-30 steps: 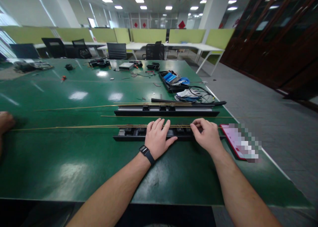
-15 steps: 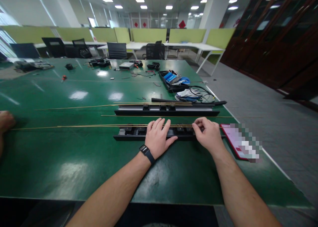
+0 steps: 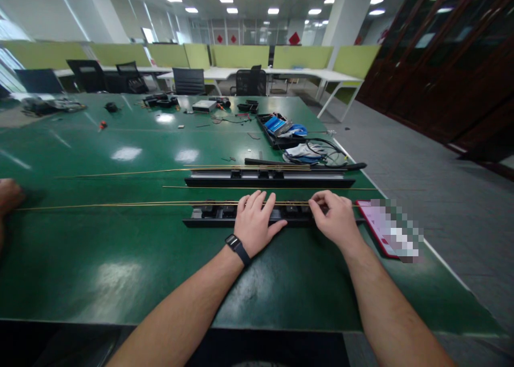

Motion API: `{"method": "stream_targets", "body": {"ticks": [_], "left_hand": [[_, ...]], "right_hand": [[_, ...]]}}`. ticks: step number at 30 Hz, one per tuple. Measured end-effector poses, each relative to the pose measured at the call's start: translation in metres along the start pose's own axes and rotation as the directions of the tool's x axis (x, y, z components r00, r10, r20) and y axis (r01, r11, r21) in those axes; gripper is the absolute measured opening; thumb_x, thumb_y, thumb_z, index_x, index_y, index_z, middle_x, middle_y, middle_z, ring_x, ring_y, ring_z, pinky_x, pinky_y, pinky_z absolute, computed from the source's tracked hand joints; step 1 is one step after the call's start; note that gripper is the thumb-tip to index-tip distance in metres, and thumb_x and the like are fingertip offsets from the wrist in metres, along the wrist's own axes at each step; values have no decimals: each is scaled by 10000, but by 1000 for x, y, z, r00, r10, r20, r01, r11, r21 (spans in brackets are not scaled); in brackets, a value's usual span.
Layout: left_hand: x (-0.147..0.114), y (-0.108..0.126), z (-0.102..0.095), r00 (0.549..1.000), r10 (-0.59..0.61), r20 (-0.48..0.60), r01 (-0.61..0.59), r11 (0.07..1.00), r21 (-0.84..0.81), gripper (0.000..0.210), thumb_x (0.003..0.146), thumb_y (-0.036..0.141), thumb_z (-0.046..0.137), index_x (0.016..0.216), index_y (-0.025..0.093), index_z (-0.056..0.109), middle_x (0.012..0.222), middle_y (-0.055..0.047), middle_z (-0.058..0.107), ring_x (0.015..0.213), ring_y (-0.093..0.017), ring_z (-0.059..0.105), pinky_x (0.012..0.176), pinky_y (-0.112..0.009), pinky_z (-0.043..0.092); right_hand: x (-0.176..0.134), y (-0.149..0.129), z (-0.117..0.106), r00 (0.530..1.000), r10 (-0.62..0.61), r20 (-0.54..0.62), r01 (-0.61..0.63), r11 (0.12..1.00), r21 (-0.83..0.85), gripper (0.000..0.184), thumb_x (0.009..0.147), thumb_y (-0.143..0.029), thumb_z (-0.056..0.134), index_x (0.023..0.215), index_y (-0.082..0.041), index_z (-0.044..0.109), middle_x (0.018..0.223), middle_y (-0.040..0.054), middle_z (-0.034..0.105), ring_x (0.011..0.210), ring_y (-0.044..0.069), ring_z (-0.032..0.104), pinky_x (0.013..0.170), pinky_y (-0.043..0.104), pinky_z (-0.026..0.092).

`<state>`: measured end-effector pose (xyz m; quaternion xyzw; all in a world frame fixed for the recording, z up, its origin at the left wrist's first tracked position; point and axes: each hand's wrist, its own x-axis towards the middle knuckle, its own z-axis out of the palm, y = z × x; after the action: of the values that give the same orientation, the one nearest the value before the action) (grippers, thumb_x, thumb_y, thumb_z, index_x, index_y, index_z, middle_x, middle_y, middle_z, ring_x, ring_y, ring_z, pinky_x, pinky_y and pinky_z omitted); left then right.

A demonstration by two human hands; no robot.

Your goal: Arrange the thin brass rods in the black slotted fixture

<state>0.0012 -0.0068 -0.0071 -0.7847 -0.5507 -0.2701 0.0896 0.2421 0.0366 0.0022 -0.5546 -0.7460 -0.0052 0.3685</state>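
My left hand (image 3: 257, 222) lies across the nearer black rail (image 3: 241, 223), fingers spread over the thin brass-coloured rods (image 3: 152, 203) that run along its top. Pinched between thumb and forefinger of my right hand (image 3: 335, 214) is one of these thin rods, near the rail's right part. Dark blocks (image 3: 292, 208) sit in the rail's channel, partly hidden under the hands. A second black rail (image 3: 269, 182) lies parallel behind it, with more thin rods along its back. Between the two rails a single rod (image 3: 217, 188) lies on the green table.
At the left edge, another person's hand (image 3: 10, 196) rests near the rods' far end. A red-edged tablet-like panel (image 3: 373, 222) lies right of the nearer rail. Farther back are a black tray (image 3: 277, 134) of blue items, gloves (image 3: 305, 153) and a dark strip (image 3: 337, 167).
My right hand has shifted very slightly left, still pinching the thin rod. My left hand stays in the same place on the rail.
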Motion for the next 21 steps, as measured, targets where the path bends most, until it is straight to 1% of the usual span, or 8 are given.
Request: {"method": "stream_targets", "body": {"ticks": [7,9,14,21], "left_hand": [[0,-1,2,1000,2,3,-2,1000,-16,653,956,608,615,1465,202,562,1470,-151,617,1423,-314,500,1180,-500,352],[0,-1,2,1000,1,0,-1,1000,-19,650,958,610,610,1465,205,562,1469,-154,618,1422,-317,501,1181,-504,348],[-1,-1,1,1000,-2,1,2,1000,-16,652,955,608,617,1459,196,565,1468,-153,618,1422,-315,500,1179,-507,351],[-1,0,2,1000,-3,-1,3,1000,-10,655,951,612,619,1458,200,567,1472,-149,615,1423,-312,499,1184,-505,349]], "right_hand": [[2,4,-3,998,59,-8,-59,998,6,117,883,-348,604,859,-234,621,741,1,679,705,189,626,874,405,397],[2,4,-4,999,53,-12,-53,999,1,123,889,-351,598,858,-234,621,742,3,679,716,191,632,868,400,399],[1,-1,-2,1000,16,-20,-16,1000,-4,204,918,-426,602,866,-231,629,781,13,702,774,207,663,893,409,393],[0,0,0,1000,17,7,-17,1000,6,172,930,-395,588,891,-235,638,794,13,710,779,207,662,916,419,387]]}}
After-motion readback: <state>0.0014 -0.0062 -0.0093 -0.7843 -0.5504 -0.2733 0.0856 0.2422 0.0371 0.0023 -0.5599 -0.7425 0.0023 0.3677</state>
